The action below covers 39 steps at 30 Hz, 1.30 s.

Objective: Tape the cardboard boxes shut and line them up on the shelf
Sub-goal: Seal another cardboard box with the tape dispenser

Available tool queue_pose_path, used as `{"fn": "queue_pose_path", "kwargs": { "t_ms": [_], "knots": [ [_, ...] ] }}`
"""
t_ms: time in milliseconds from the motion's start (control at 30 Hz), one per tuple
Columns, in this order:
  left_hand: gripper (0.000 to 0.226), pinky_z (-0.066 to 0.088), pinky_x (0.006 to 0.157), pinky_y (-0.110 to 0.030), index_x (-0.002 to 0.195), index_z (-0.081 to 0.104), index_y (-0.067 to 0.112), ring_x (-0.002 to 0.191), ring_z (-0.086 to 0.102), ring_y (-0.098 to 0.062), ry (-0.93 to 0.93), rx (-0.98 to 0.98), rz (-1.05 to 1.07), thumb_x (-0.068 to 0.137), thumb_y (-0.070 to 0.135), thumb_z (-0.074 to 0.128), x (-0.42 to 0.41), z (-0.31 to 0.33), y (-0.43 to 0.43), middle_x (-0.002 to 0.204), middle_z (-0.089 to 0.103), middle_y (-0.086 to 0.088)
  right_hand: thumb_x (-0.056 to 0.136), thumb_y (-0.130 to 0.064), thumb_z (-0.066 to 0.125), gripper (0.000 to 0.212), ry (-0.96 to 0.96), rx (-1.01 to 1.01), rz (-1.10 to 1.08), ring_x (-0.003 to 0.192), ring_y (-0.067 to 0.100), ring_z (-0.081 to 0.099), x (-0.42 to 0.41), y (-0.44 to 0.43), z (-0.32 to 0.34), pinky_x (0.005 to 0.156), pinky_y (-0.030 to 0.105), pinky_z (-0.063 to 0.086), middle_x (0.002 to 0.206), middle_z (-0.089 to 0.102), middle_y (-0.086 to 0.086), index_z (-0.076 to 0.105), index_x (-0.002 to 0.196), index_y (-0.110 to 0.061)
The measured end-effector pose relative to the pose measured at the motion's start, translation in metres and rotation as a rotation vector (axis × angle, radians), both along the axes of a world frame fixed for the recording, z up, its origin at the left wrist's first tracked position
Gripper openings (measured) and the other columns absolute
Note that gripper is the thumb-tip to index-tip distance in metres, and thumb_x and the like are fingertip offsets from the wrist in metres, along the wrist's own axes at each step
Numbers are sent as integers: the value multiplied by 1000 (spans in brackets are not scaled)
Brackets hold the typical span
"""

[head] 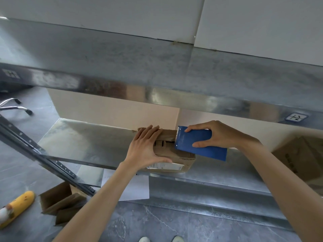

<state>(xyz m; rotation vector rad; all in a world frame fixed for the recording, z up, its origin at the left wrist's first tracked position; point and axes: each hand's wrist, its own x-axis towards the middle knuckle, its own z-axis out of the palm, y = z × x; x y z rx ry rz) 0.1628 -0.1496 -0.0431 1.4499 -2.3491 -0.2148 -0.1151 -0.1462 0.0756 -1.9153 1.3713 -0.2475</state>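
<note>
A small brown cardboard box with a white label on its front lies on the metal shelf, near the shelf's front edge. My left hand rests flat on the box's left side, pressing it down. My right hand grips a blue tape dispenser whose left end touches the top of the box, over its brown-taped seam. The tape roll itself is hidden.
A second cardboard box stands on the shelf at the right. An upper shelf overhangs the work spot. On the floor at lower left lie an open cardboard box, a yellow slipper and a dark metal rail.
</note>
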Motion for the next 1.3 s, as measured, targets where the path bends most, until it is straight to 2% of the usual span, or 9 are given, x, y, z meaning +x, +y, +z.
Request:
{"fn": "queue_pose_path", "kwargs": {
  "t_ms": [267,367,533,700,933,1067,1167,1300],
  "knots": [
    [109,34,116,-40,138,52,23,132,49,-20,22,-86,13,54,92,58,1,-1,0,143,53,4,77,-44,78,44,-124,72,53,105,-6,59,-13,0,6,84,19,53,125,55,-35,61,116,-56],
    [107,32,115,-36,138,52,26,130,50,-18,28,-68,27,53,92,59,1,1,0,142,54,6,77,-41,79,44,-149,96,57,102,-6,61,-16,-2,5,80,17,52,122,55,-37,62,115,-55],
    [108,31,116,-35,140,49,28,132,48,-16,26,-53,41,53,91,61,1,3,2,143,51,8,77,-37,80,43,-176,128,43,105,-4,61,-21,-8,0,87,22,54,126,57,-32,64,114,-54],
    [108,27,116,-32,143,45,30,136,44,-14,7,-28,48,55,91,61,2,4,3,147,48,9,78,-32,80,42,-190,133,49,105,-4,62,-26,-13,-4,86,23,55,124,57,-34,65,112,-53],
    [108,23,115,-27,144,42,33,135,43,-12,-18,-11,62,55,91,61,0,6,4,148,45,12,68,-51,77,50,-168,184,67,106,3,63,-55,-16,-6,88,33,57,125,56,-32,62,115,-56],
    [109,21,116,-27,145,41,33,137,42,-12,-20,-5,71,56,92,60,0,7,4,149,44,11,69,-51,77,52,-152,219,71,105,4,64,-69,-19,-8,88,36,57,129,55,-30,60,118,-55],
    [110,19,116,-27,147,39,32,138,40,-12,-32,-3,63,56,91,61,-1,7,4,151,43,10,75,-41,78,48,-155,261,48,100,5,66,-84,-18,-8,83,33,58,129,57,-25,61,118,-52],
    [112,20,116,-29,148,38,32,138,40,-12,-48,3,68,56,92,59,-2,6,3,151,42,9,84,-25,74,43,-149,288,22,91,-1,66,-104,-15,-9,68,19,54,126,57,-23,61,121,-44]
  ]
}}
